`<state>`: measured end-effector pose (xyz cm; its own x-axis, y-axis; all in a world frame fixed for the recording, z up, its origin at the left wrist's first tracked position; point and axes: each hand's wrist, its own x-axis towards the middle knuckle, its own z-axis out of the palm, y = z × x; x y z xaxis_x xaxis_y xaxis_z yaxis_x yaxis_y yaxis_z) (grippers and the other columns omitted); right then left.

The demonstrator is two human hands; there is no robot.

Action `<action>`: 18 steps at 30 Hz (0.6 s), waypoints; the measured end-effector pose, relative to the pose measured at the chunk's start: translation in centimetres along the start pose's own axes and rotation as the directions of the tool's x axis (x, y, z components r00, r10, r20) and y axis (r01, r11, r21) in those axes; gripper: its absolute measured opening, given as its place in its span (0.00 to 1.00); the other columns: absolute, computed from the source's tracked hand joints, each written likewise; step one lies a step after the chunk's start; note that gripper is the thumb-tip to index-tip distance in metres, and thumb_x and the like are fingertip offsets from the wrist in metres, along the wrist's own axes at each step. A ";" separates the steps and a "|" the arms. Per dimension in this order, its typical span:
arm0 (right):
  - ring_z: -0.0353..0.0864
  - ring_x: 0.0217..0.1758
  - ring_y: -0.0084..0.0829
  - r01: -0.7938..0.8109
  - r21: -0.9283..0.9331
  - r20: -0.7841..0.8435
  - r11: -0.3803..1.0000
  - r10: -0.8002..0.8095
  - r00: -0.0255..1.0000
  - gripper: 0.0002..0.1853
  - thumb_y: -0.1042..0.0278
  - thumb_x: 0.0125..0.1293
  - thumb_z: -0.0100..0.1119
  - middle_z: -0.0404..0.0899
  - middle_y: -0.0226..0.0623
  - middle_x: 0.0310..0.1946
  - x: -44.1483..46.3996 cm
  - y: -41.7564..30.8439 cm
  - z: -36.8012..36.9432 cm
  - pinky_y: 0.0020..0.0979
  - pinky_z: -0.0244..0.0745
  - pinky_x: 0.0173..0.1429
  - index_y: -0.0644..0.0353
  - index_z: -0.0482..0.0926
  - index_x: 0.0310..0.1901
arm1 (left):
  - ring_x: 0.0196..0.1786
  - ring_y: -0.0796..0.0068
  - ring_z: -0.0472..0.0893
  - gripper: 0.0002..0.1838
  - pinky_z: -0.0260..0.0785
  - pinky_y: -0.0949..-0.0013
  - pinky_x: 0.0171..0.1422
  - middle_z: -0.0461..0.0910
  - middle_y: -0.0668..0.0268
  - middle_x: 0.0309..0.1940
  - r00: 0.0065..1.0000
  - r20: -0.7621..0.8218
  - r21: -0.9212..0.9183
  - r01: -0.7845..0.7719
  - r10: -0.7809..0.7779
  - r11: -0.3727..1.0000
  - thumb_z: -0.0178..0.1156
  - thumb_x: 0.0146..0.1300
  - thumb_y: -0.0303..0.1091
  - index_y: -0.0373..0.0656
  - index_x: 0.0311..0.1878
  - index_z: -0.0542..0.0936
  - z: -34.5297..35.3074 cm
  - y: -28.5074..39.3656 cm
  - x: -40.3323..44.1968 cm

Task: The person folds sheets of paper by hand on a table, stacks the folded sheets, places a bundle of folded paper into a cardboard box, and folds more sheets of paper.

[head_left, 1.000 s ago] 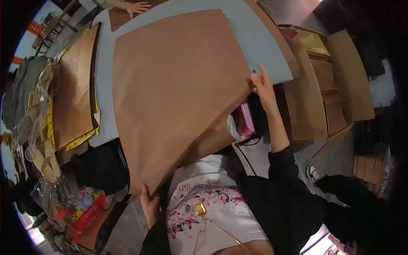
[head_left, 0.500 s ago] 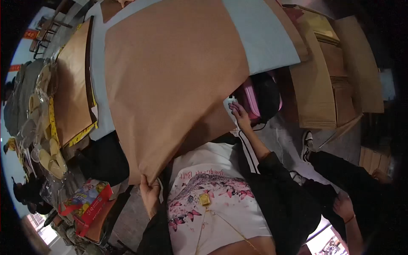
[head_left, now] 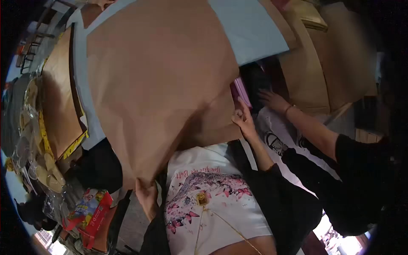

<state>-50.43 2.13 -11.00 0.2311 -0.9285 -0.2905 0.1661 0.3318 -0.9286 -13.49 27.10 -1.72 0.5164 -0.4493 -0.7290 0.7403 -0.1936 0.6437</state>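
A large brown paper-like sheet (head_left: 161, 63) spreads over the surface in front of me. My left hand (head_left: 146, 194) is closed on its near left corner and pulls it up into a fold. Under that fold a lower brown layer shows. My right hand (head_left: 245, 121) is at the right edge of this lower layer, thumb and some fingers pinched at the edge, the index finger pointing up. Just beyond it is a pink case (head_left: 241, 91), partly hidden, with a dark bag (head_left: 256, 80) beside it.
Another person's hand (head_left: 274, 101) reaches in from the right; one more hand (head_left: 102, 3) shows at the top. Pale blue sheeting (head_left: 250, 34) lies beneath the brown sheet. A cardboard box (head_left: 304, 72) stands right; a brown board (head_left: 61, 89), wrapped sandals (head_left: 49, 176) and red bag (head_left: 95, 216) are left.
My right hand has moved a little down, away from a small pale item at the sheet's edge. A co-worker's arm has come in over the dark bag. The view has shifted slightly.
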 end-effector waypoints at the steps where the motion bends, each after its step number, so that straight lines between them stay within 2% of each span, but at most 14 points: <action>1: 0.75 0.47 0.22 -0.001 -0.007 -0.020 1.000 0.001 1.000 0.34 0.73 0.63 0.58 0.76 0.33 0.48 -0.5 -1.8 0.0 0.23 0.69 0.51 0.55 0.56 0.70 | 0.48 0.72 0.72 0.21 0.66 0.73 0.51 0.71 0.62 0.54 0.991 0.129 0.019 -0.025 0.023 1.000 0.51 0.67 0.25 0.35 0.63 0.65 -2.8 0.3 1.0; 3: 0.75 0.43 0.20 0.050 -0.035 0.045 0.998 -0.048 0.998 0.27 0.72 0.63 0.58 0.77 0.32 0.44 -1.4 -5.2 0.2 0.21 0.69 0.47 0.57 0.65 0.65 | 0.54 0.66 0.71 0.23 0.65 0.64 0.59 0.70 0.61 0.56 0.999 0.035 -0.311 0.037 -0.027 0.950 0.54 0.68 0.36 0.40 0.64 0.65 0.3 1.4 0.0; 4: 0.75 0.42 0.21 -0.039 -0.042 0.034 0.998 0.041 0.999 0.18 0.74 0.63 0.56 0.77 0.31 0.42 -1.8 -5.5 -0.2 0.21 0.69 0.48 0.61 0.75 0.55 | 0.54 0.66 0.71 0.23 0.65 0.64 0.59 0.70 0.61 0.56 0.998 0.047 -0.304 0.049 -0.036 0.951 0.54 0.68 0.36 0.40 0.64 0.65 0.0 1.4 0.3; 5: 0.75 0.42 0.21 -0.036 -0.043 0.020 0.998 0.037 0.999 0.18 0.74 0.63 0.56 0.77 0.31 0.42 -2.0 -5.5 -0.4 0.21 0.69 0.48 0.61 0.75 0.55 | 0.56 0.66 0.72 0.21 0.65 0.63 0.59 0.73 0.61 0.56 0.997 0.057 -0.311 0.061 -0.046 0.948 0.55 0.67 0.37 0.41 0.61 0.69 -0.5 1.6 0.4; 7: 0.76 0.39 0.21 0.033 -0.228 0.125 0.973 -0.004 0.992 0.13 0.75 0.62 0.52 0.78 0.32 0.39 -2.0 -5.3 -0.8 0.21 0.71 0.45 0.63 0.78 0.48 | 0.58 0.65 0.73 0.20 0.66 0.61 0.59 0.75 0.61 0.56 0.995 0.076 -0.313 0.082 -0.061 0.946 0.56 0.66 0.38 0.42 0.58 0.72 -0.5 1.8 0.8; 9: 0.77 0.35 0.20 -0.105 -0.150 0.140 0.983 0.127 0.982 0.11 0.75 0.63 0.49 0.78 0.31 0.37 -2.0 -5.3 -0.4 0.22 0.73 0.39 0.64 0.79 0.44 | 0.58 0.64 0.73 0.20 0.65 0.60 0.60 0.75 0.62 0.57 0.991 -0.077 -0.323 0.081 -0.111 0.943 0.57 0.65 0.38 0.43 0.59 0.71 0.3 1.9 0.9; 10: 0.77 0.33 0.20 -0.091 -0.107 0.145 0.990 0.106 0.984 0.12 0.75 0.64 0.48 0.79 0.31 0.36 -2.0 -5.1 0.0 0.21 0.73 0.36 0.65 0.79 0.44 | 0.58 0.64 0.73 0.20 0.65 0.60 0.60 0.75 0.62 0.57 0.991 -0.069 -0.319 0.089 -0.117 0.944 0.57 0.65 0.38 0.43 0.59 0.71 -0.3 1.8 1.2; 12: 0.76 0.35 0.20 -0.052 -0.104 0.136 0.993 0.066 0.988 0.12 0.71 0.65 0.48 0.80 0.32 0.39 -2.0 -5.8 0.7 0.22 0.72 0.38 0.66 0.79 0.43 | 0.59 0.64 0.72 0.21 0.64 0.60 0.61 0.74 0.63 0.57 0.993 0.107 -0.211 0.077 -0.055 0.975 0.57 0.64 0.38 0.43 0.59 0.71 -2.4 1.6 1.7; 13: 0.76 0.35 0.20 -0.050 -0.104 0.132 0.993 0.064 0.989 0.12 0.71 0.65 0.48 0.80 0.32 0.39 -1.8 -5.7 0.6 0.22 0.72 0.38 0.66 0.79 0.43 | 0.59 0.64 0.72 0.21 0.64 0.60 0.61 0.74 0.63 0.57 0.992 0.111 -0.208 0.079 -0.057 0.975 0.57 0.64 0.38 0.43 0.59 0.71 -2.6 1.6 1.8; 15: 0.77 0.42 0.23 0.015 -0.063 0.186 0.998 -0.003 0.982 0.16 0.66 0.64 0.46 0.81 0.34 0.43 -1.5 -5.0 0.3 0.27 0.71 0.49 0.67 0.80 0.44 | 0.59 0.64 0.72 0.21 0.64 0.60 0.61 0.74 0.63 0.57 0.996 0.083 -0.154 0.045 -0.033 0.987 0.57 0.65 0.38 0.44 0.59 0.71 -3.0 1.5 2.0; 16: 0.77 0.42 0.23 0.015 -0.062 0.185 0.998 -0.003 0.983 0.16 0.66 0.64 0.46 0.81 0.34 0.43 -1.6 -4.9 0.1 0.27 0.71 0.49 0.67 0.80 0.44 | 0.59 0.64 0.72 0.21 0.64 0.60 0.61 0.74 0.63 0.57 0.996 0.083 -0.153 0.046 -0.034 0.987 0.57 0.65 0.38 0.44 0.59 0.71 -2.4 1.7 1.9; 18: 0.76 0.50 0.27 -0.132 0.085 0.234 0.988 0.109 0.966 0.20 0.64 0.60 0.44 0.80 0.37 0.46 -1.7 -4.9 -0.4 0.29 0.65 0.59 0.68 0.80 0.46 | 0.59 0.65 0.72 0.20 0.64 0.60 0.61 0.75 0.64 0.57 0.989 -0.081 -0.232 0.102 -0.124 0.967 0.57 0.65 0.38 0.44 0.59 0.72 -0.7 2.2 1.5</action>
<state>-52.00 2.03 -6.03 0.4653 -0.8222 -0.3278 0.2146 0.4641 -0.8594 -10.84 26.63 -1.57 0.4539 -0.3493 -0.8198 0.8688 -0.0307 0.4941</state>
